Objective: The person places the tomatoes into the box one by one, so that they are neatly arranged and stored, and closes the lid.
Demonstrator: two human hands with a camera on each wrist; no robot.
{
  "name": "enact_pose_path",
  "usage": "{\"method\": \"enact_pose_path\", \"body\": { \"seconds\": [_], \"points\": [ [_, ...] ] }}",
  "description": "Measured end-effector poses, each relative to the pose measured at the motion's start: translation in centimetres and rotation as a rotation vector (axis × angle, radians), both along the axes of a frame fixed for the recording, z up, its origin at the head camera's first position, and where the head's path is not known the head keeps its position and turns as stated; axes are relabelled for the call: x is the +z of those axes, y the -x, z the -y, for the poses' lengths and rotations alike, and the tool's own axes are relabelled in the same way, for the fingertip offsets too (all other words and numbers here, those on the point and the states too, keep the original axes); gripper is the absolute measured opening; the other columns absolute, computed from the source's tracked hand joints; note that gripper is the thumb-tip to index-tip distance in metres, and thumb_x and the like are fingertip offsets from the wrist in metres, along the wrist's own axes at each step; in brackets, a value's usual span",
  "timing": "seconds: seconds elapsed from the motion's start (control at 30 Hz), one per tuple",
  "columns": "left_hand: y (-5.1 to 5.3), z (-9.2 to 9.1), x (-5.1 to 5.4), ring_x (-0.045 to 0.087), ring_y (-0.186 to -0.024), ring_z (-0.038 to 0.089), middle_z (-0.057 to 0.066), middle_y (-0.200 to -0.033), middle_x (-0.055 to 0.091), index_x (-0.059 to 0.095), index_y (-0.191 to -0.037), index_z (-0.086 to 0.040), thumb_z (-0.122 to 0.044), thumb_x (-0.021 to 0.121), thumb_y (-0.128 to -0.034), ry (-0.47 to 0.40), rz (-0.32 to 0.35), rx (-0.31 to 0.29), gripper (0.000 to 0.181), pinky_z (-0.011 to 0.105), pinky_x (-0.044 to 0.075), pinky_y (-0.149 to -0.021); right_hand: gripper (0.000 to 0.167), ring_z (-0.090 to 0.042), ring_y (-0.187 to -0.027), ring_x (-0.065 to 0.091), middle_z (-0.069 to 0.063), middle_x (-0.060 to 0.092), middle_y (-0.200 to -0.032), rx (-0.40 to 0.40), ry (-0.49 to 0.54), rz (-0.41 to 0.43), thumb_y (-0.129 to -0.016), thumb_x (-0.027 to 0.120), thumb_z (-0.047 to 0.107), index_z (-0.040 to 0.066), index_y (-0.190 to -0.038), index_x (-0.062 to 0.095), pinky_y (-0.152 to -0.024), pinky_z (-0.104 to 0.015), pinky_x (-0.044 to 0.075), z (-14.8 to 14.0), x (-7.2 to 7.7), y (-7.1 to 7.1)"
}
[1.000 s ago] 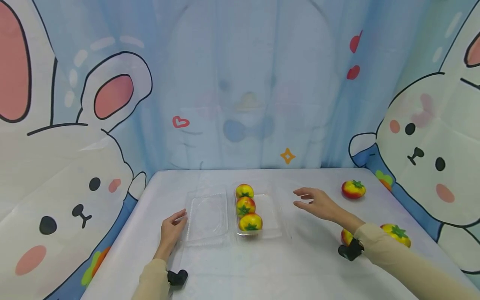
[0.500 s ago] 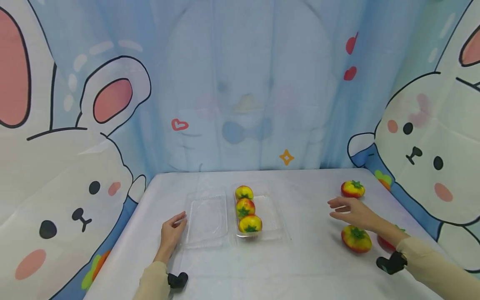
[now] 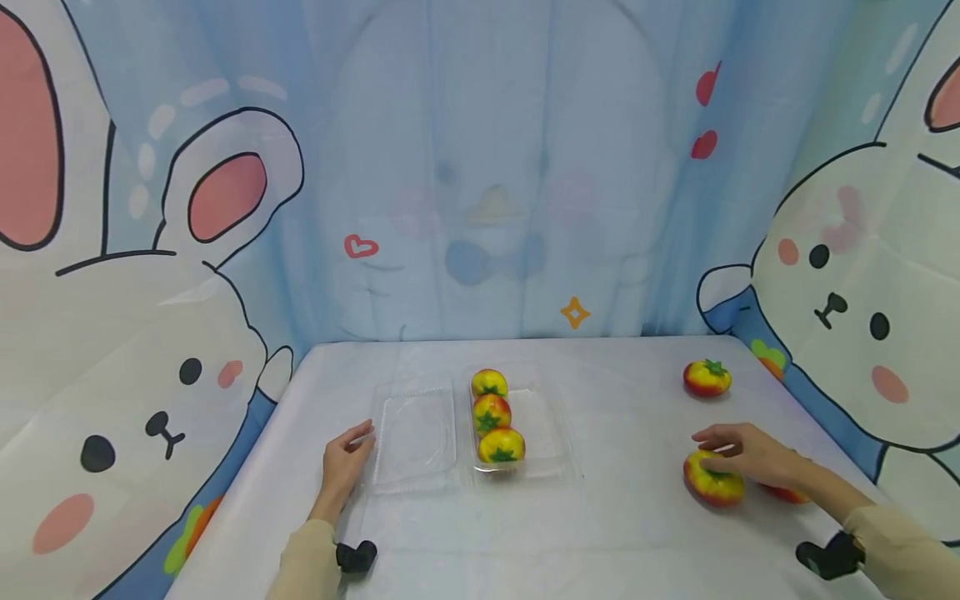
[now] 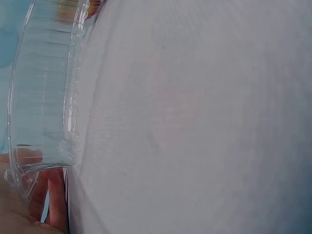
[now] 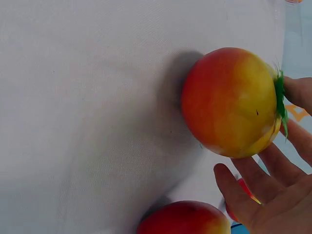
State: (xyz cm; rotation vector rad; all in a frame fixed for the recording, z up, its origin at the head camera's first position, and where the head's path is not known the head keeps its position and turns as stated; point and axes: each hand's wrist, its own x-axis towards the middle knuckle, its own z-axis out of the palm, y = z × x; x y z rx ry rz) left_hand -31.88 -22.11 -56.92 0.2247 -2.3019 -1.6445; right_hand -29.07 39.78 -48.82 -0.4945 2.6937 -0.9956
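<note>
My left hand rests at the left edge of a clear plastic lid, its fingers relaxed; in the left wrist view the fingers are beside a clear plastic wall. My right hand is over a yellow-red fruit on the right. Around that fruit the fingers are spread in the right wrist view, with one fingertip by its green leaves; whether they touch is unclear. A clear tray beside the lid holds three fruits in a column on its left side.
Another fruit sits farther back on the right of the white table. A red one lies partly under my right hand. Behind the table hangs a blue curtain with cartoon rabbits at both sides.
My right hand has moved right and nearer the table's front, from beside the tray to the yellow-red fruit. My left hand has stayed at the lid's edge.
</note>
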Motion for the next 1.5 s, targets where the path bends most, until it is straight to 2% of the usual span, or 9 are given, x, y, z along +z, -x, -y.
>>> {"method": "enact_pose_path", "body": {
  "seconds": [0.2, 0.3, 0.57, 0.7, 0.83, 1.03, 1.2, 1.37, 1.5],
  "points": [
    [-0.2, 0.1, 0.1, 0.063, -0.092, 0.013, 0.015, -0.122, 0.068, 0.067, -0.124, -0.002, -0.008, 0.066, -0.0919, -0.001, -0.002, -0.001, 0.033, 0.013, 0.046, -0.075, 0.048, -0.038, -0.105, 0.06, -0.022, 0.065, -0.115, 0.005, -0.008, 0.062, -0.091, 0.07, 0.02, -0.01, -0.127, 0.057, -0.083, -0.043, 0.055, -0.2, 0.0, 0.1],
    [-0.2, 0.0, 0.1, 0.063, -0.092, 0.014, 0.016, -0.122, 0.067, 0.067, -0.125, -0.001, -0.008, 0.067, -0.0917, -0.007, -0.001, -0.006, 0.034, 0.013, 0.046, -0.075, 0.048, -0.039, -0.105, 0.06, -0.024, 0.064, -0.117, 0.012, -0.005, 0.1, -0.092, 0.069, 0.02, -0.01, -0.127, 0.056, -0.084, -0.048, 0.055, -0.6, 0.1, 0.1],
    [-0.1, 0.0, 0.2, 0.065, -0.097, 0.02, 0.015, -0.122, 0.068, 0.067, -0.124, -0.001, -0.008, 0.066, -0.0922, -0.014, -0.013, -0.008, 0.033, 0.013, 0.046, -0.076, 0.049, -0.038, -0.105, 0.058, -0.026, 0.062, -0.118, 0.017, -0.013, 0.155, -0.092, 0.069, 0.02, -0.009, -0.128, 0.056, -0.082, -0.046, 0.055, -1.2, 0.9, 0.1],
    [-0.1, 0.0, 0.2, 0.064, -0.097, 0.02, 0.016, -0.122, 0.068, 0.067, -0.124, -0.001, -0.008, 0.066, -0.0922, -0.009, -0.011, -0.005, 0.033, 0.014, 0.046, -0.076, 0.049, -0.031, -0.101, 0.059, -0.024, 0.062, -0.116, -0.01, -0.018, 0.217, -0.093, 0.068, 0.021, -0.009, -0.129, 0.055, -0.082, -0.046, 0.055, -1.4, 1.3, 0.0],
    [-0.1, 0.0, 0.2, 0.064, -0.095, 0.018, 0.015, -0.121, 0.068, 0.067, -0.124, -0.001, -0.008, 0.066, -0.0918, -0.014, -0.006, 0.001, 0.033, 0.014, 0.046, -0.076, 0.048, -0.026, -0.097, 0.059, -0.022, 0.062, -0.114, -0.012, -0.019, 0.251, -0.093, 0.067, 0.019, -0.008, -0.13, 0.054, -0.078, -0.041, 0.055, -1.4, 1.5, 0.0],
    [-0.1, -0.1, 0.3, 0.064, -0.093, 0.016, 0.016, -0.121, 0.068, 0.067, -0.124, -0.001, -0.008, 0.066, -0.092, -0.011, -0.014, -0.008, 0.033, 0.014, 0.046, -0.075, 0.046, -0.029, -0.1, 0.058, -0.023, 0.062, -0.114, 0.043, -0.05, 0.176, -0.092, 0.069, 0.02, -0.006, -0.128, 0.058, -0.075, -0.038, 0.056, -0.9, 1.5, 0.3],
    [0.0, -0.1, 0.1, 0.064, -0.092, 0.016, 0.016, -0.121, 0.068, 0.067, -0.124, -0.001, -0.007, 0.066, -0.0917, -0.007, -0.017, -0.012, 0.033, 0.014, 0.046, -0.075, 0.044, -0.03, -0.1, 0.059, -0.022, 0.063, -0.114, 0.079, -0.007, 0.081, -0.093, 0.068, 0.019, -0.007, -0.127, 0.058, -0.074, -0.033, 0.056, 0.6, 1.4, 1.1],
    [0.0, 0.0, 0.2, 0.064, -0.091, 0.013, 0.015, -0.121, 0.068, 0.068, -0.124, -0.001, -0.008, 0.066, -0.0917, -0.004, -0.019, -0.005, 0.033, 0.014, 0.046, -0.075, 0.044, -0.03, -0.102, 0.059, -0.021, 0.064, -0.116, 0.021, 0.027, -0.03, -0.093, 0.069, 0.022, -0.005, -0.126, 0.059, -0.075, -0.031, 0.056, 3.3, 1.5, 2.4],
    [-0.1, 0.0, 0.2, 0.065, -0.092, 0.017, 0.016, -0.121, 0.068, 0.068, -0.123, -0.001, -0.007, 0.067, -0.0917, 0.002, -0.021, 0.0, 0.032, 0.014, 0.046, -0.074, 0.049, -0.03, -0.101, 0.059, -0.022, 0.063, -0.119, -0.055, 0.06, -0.077, -0.093, 0.069, 0.03, -0.003, -0.128, 0.059, -0.076, -0.032, 0.055, 5.9, 1.5, 3.6]
  ]
}}
